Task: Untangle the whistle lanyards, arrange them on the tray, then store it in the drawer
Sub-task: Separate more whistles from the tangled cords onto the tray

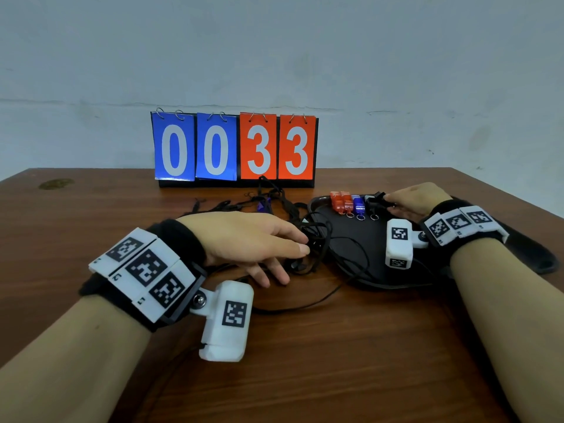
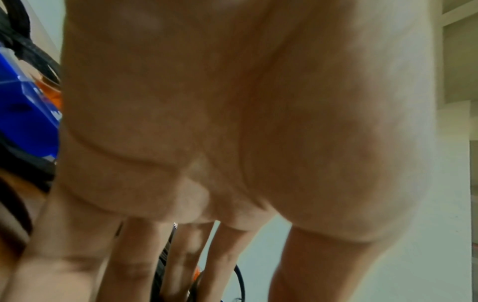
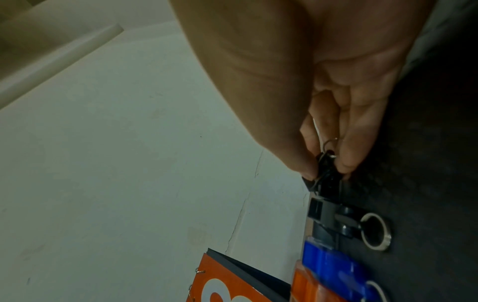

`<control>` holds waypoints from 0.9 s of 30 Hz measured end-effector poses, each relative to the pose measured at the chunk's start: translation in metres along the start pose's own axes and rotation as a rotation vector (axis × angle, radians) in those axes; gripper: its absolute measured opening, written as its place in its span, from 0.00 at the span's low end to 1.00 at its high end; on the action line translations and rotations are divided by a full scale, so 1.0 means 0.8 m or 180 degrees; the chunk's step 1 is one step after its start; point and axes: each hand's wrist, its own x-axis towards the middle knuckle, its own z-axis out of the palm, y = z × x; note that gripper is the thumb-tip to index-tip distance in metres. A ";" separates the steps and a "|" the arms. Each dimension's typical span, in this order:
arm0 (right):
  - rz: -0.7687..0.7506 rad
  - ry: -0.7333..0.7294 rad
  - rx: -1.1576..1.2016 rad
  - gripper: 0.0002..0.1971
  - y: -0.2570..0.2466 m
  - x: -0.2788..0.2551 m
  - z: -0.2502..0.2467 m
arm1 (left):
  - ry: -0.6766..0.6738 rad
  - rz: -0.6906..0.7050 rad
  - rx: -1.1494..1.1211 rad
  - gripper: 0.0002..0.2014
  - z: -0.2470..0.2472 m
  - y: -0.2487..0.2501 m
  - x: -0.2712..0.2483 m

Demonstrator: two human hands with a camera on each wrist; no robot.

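A black tray (image 1: 360, 239) lies on the table right of centre. Along its far edge stand two orange whistles (image 1: 341, 201), a blue whistle (image 1: 359, 204) and a black whistle (image 1: 370, 203), each with a metal ring. My right hand (image 1: 392, 206) pinches another black whistle (image 1: 380, 196) at the right end of that row; the right wrist view shows thumb and fingers (image 3: 346, 163) closed round this whistle (image 3: 327, 181). My left hand (image 1: 293, 254) lies with straight fingers on a tangle of black lanyards (image 1: 308, 239) at the tray's left edge.
A flip scoreboard (image 1: 235, 148) reading 0033 stands at the back of the wooden table (image 1: 305, 377). More black cords and a bluish whistle (image 1: 262, 206) lie in front of it. A loose cord (image 1: 305, 305) trails toward me from the tray.
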 end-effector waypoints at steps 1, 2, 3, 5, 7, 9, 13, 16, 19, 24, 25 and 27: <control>-0.0001 -0.0004 0.0001 0.23 0.000 0.001 0.000 | -0.0001 0.0000 0.0003 0.25 0.000 -0.001 0.000; -0.0013 -0.0017 -0.0005 0.23 0.000 0.001 0.000 | -0.0009 -0.0001 0.0001 0.24 -0.001 -0.002 0.000; -0.0024 -0.0034 -0.0024 0.23 0.000 0.000 0.001 | -0.0023 -0.0004 0.0004 0.24 -0.001 -0.002 0.001; -0.0042 -0.0045 -0.0081 0.23 0.001 0.000 0.001 | -0.0040 -0.0006 0.0014 0.23 -0.001 -0.003 0.001; -0.0060 -0.0056 -0.0117 0.23 0.000 -0.003 0.002 | -0.0043 -0.0002 0.0015 0.23 0.000 -0.002 0.001; -0.0068 -0.0036 -0.0156 0.20 -0.002 -0.009 0.002 | -0.0027 0.0007 0.0012 0.24 0.000 -0.002 0.001; -0.0118 0.0073 -0.0922 0.13 -0.012 -0.030 0.000 | 0.0003 -0.0007 0.0017 0.25 0.002 0.001 0.001; -0.0156 0.0027 -0.1254 0.12 -0.016 -0.034 -0.003 | 0.0004 -0.0007 0.0029 0.25 0.002 0.002 0.001; -0.0186 -0.0005 -0.1365 0.12 -0.018 -0.037 -0.003 | 0.0003 -0.0002 0.0068 0.24 0.003 0.002 0.001; -0.0201 0.0037 -0.1543 0.13 -0.027 -0.046 -0.001 | -0.0039 0.0012 0.0105 0.22 0.000 -0.001 0.002; -0.0225 0.0053 -0.1622 0.14 -0.029 -0.047 0.000 | -0.0049 0.0008 0.0099 0.22 0.000 -0.002 0.003; -0.0289 0.0024 -0.1732 0.15 -0.033 -0.051 0.002 | -0.0062 0.0004 0.0081 0.20 -0.001 -0.004 0.004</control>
